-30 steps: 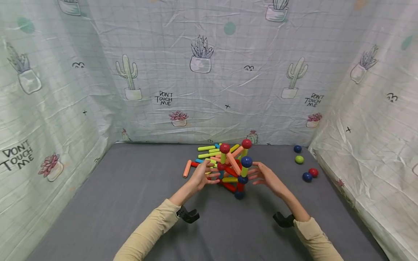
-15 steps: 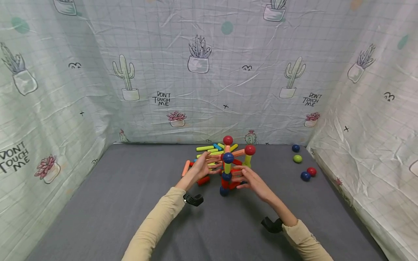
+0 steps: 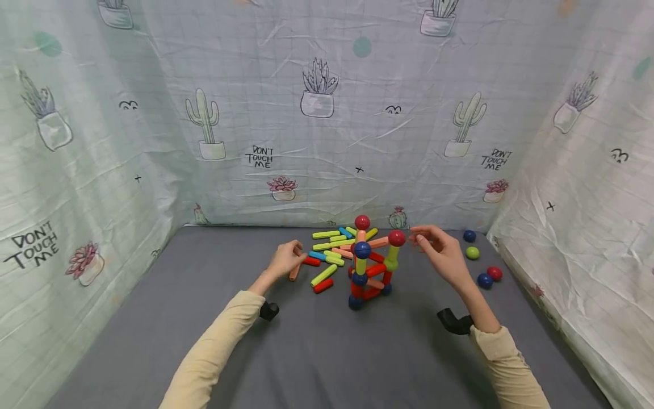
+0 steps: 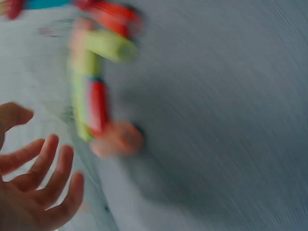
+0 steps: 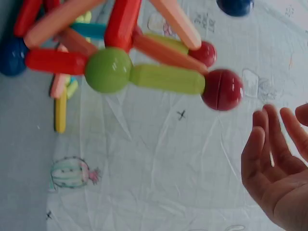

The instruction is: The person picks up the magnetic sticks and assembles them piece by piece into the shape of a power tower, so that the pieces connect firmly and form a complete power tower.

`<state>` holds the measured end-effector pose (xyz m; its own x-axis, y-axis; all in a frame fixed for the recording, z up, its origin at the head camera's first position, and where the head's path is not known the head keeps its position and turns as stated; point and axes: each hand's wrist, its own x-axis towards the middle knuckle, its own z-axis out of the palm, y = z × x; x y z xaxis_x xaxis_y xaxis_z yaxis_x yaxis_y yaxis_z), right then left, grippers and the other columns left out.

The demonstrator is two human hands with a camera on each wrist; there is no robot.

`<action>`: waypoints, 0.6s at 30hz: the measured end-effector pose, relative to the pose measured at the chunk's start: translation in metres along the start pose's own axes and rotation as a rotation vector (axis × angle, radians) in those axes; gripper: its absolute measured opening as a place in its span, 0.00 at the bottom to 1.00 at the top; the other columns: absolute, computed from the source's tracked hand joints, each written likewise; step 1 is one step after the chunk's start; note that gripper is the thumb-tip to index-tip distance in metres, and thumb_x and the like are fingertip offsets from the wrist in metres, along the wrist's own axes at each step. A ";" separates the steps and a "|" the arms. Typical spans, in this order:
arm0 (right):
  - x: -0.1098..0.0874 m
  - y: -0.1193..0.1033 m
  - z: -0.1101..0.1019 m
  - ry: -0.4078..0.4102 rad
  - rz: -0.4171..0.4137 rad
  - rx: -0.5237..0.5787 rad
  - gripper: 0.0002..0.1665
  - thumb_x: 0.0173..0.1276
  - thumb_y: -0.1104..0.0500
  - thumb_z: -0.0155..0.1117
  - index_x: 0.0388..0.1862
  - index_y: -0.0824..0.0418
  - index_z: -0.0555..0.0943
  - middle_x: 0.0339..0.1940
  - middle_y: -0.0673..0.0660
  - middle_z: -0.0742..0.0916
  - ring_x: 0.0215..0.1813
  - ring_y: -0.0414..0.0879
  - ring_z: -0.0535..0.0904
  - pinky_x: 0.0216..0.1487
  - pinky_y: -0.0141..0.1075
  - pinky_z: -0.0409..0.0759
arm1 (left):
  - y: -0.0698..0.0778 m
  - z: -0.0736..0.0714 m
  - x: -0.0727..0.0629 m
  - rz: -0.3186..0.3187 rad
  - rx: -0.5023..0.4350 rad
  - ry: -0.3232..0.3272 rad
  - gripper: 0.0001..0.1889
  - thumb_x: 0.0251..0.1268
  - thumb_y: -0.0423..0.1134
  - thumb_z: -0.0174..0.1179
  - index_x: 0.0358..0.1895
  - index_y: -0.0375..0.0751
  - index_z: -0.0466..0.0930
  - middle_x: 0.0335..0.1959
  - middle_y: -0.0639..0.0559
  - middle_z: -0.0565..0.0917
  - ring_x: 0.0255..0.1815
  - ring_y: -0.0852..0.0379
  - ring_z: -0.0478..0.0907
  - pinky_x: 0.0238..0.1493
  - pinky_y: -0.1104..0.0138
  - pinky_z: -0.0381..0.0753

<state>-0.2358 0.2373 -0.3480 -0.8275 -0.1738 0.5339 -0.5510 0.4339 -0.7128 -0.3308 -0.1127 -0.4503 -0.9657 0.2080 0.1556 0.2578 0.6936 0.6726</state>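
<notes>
A tower of magnetic sticks and balls (image 3: 363, 250) stands on the grey table, with red and blue balls on its uprights. To its left, my left hand (image 3: 286, 259) hovers over the near end of the loose sticks, close to an orange stick (image 3: 294, 273). Its fingers are loosely bent with nothing between them, as the blurred left wrist view confirms. My right hand (image 3: 440, 253) hangs in the air right of the tower, fingers slightly bent and holding nothing. In the right wrist view, a gap separates those fingers from the tower's red ball (image 5: 223, 90).
Loose sticks in several colours lie left of and behind the tower, among them a red stick (image 3: 323, 286) and a yellow-green stick (image 3: 324, 275). At the right edge are two blue balls, a green ball (image 3: 472, 253) and a red ball (image 3: 494, 274). A printed curtain (image 3: 245, 102) surrounds the table.
The tower was turned between the two earlier frames, with both hands around it. Since then the hands have parted: left toward the orange stick, right away to the right and farther back.
</notes>
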 end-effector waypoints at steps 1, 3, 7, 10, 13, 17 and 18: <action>0.002 0.000 -0.001 0.020 -0.001 -0.044 0.14 0.67 0.61 0.50 0.48 0.64 0.76 0.40 0.65 0.82 0.37 0.28 0.76 0.35 0.24 0.75 | -0.005 0.001 -0.002 0.039 0.115 0.007 0.15 0.58 0.40 0.57 0.44 0.33 0.75 0.33 0.43 0.80 0.29 0.52 0.77 0.30 0.63 0.76; 0.007 0.001 -0.002 0.039 -0.001 -0.142 0.14 0.67 0.60 0.51 0.49 0.62 0.76 0.43 0.62 0.82 0.39 0.31 0.75 0.36 0.24 0.74 | -0.011 0.004 -0.005 0.093 0.306 0.005 0.17 0.55 0.41 0.60 0.45 0.34 0.75 0.32 0.43 0.80 0.27 0.52 0.76 0.26 0.62 0.75; 0.014 0.003 0.003 0.011 -0.011 -0.262 0.17 0.67 0.58 0.52 0.53 0.61 0.73 0.49 0.61 0.79 0.44 0.45 0.76 0.38 0.33 0.75 | -0.016 0.010 -0.005 0.078 0.499 -0.038 0.20 0.52 0.41 0.63 0.47 0.37 0.74 0.33 0.42 0.78 0.29 0.50 0.76 0.25 0.60 0.76; 0.017 0.005 0.009 -0.042 -0.007 -0.260 0.19 0.67 0.57 0.51 0.56 0.63 0.71 0.52 0.63 0.76 0.45 0.54 0.76 0.38 0.41 0.75 | -0.019 0.015 -0.001 0.016 0.504 -0.082 0.17 0.54 0.40 0.62 0.45 0.37 0.74 0.29 0.41 0.77 0.27 0.47 0.76 0.24 0.58 0.75; 0.018 0.007 0.014 -0.082 0.015 -0.243 0.20 0.67 0.57 0.51 0.57 0.62 0.70 0.53 0.64 0.75 0.46 0.56 0.76 0.39 0.45 0.76 | -0.035 0.025 0.008 0.025 0.488 -0.071 0.11 0.62 0.42 0.53 0.40 0.38 0.73 0.23 0.41 0.76 0.22 0.47 0.74 0.20 0.58 0.73; 0.018 0.009 0.018 -0.111 0.035 -0.235 0.21 0.68 0.56 0.50 0.58 0.60 0.69 0.52 0.64 0.75 0.47 0.55 0.75 0.40 0.46 0.75 | -0.037 0.028 0.010 0.014 0.499 -0.074 0.10 0.65 0.41 0.48 0.36 0.37 0.73 0.22 0.41 0.75 0.21 0.46 0.74 0.19 0.57 0.72; 0.018 0.010 0.019 -0.115 0.036 -0.238 0.21 0.68 0.56 0.50 0.59 0.60 0.68 0.52 0.64 0.76 0.47 0.55 0.75 0.40 0.45 0.75 | -0.037 0.028 0.008 0.017 0.506 -0.070 0.09 0.64 0.41 0.50 0.37 0.37 0.73 0.23 0.40 0.76 0.22 0.46 0.74 0.19 0.57 0.72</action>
<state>-0.2578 0.2219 -0.3541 -0.8606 -0.2479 0.4449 -0.4911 0.6350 -0.5963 -0.3473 -0.1176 -0.4938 -0.9612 0.2560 0.1028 0.2735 0.9332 0.2332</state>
